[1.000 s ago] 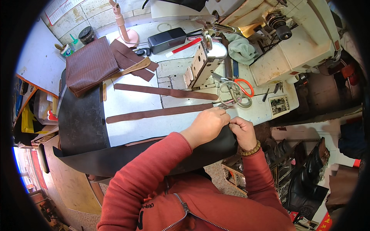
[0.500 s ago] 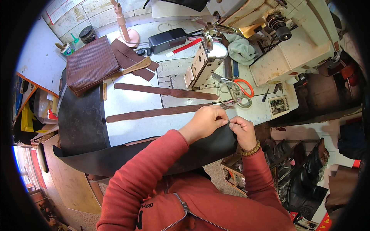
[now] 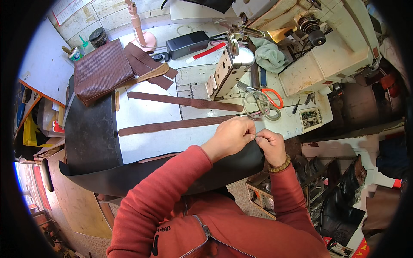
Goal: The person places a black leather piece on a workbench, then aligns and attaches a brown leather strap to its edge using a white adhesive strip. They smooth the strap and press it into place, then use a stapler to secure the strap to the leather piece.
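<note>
My left hand (image 3: pixel 232 136) and my right hand (image 3: pixel 272 147) meet over the near edge of the table. Thumb and fingers of each are pinched together, with the fingertips almost touching. Something tiny sits between them, too small to name. Just beyond my left hand lies the end of a brown woven-textured strip (image 3: pixel 172 126). A second brown strip (image 3: pixel 185 102) runs roughly alongside it, farther back. Orange-handled scissors (image 3: pixel 275 99) rest past my right hand, partly behind a clear ring-shaped object (image 3: pixel 245 104). Below both hands, a black sheet (image 3: pixel 189 177) curves over the table's front.
A brown textured bag (image 3: pixel 103 71) and brown leather pieces lie at the back left. A sewing machine (image 3: pixel 329 60) stands at the right, its metal arm (image 3: pixel 223 71) rising mid-table. Behind are a black box (image 3: pixel 187 44) and a pink stand (image 3: pixel 145 41). Boots (image 3: pixel 337 206) sit lower right.
Both hands stay nearly in place, still pinched. The small dark bit seen between the fingertips before shows less now.
</note>
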{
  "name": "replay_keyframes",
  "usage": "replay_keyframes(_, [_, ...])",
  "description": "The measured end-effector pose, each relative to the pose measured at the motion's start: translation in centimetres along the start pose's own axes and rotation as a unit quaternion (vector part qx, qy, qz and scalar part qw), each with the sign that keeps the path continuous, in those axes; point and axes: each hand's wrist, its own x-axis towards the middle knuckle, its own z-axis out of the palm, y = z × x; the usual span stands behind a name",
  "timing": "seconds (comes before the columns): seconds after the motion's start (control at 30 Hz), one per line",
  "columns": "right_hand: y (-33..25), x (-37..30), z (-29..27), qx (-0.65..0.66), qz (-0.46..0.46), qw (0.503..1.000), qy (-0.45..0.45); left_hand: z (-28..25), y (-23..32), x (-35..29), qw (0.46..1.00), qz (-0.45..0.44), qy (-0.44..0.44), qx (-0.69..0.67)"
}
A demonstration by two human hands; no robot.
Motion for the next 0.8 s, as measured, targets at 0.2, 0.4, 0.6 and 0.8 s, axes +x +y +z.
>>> replay_keyframes(0.2, [-0.02, -0.01, 0.06, 0.006, 0.011, 1.0, 0.001, 0.24, 0.24, -0.01, 1.0, -0.018, 0.0, 0.017])
replay_keyframes(0.4, [0.22, 0.0, 0.05, 0.04, 0.031, 0.999, -0.005, 0.44, 0.15, -0.08, 1.0, -0.015, 0.01, 0.018])
replay_keyframes(0.6, [0.14, -0.03, -0.18, 0.014, 0.022, 1.0, -0.01, 0.76, 0.13, -0.26, 0.999, 0.009, 0.022, 0.037])
replay_keyframes(0.8, [0.17, 0.01, -0.26, 0.027, 0.042, 0.999, -0.012, 0.86, 0.27, -0.36, 0.999, 0.003, 0.026, 0.041])
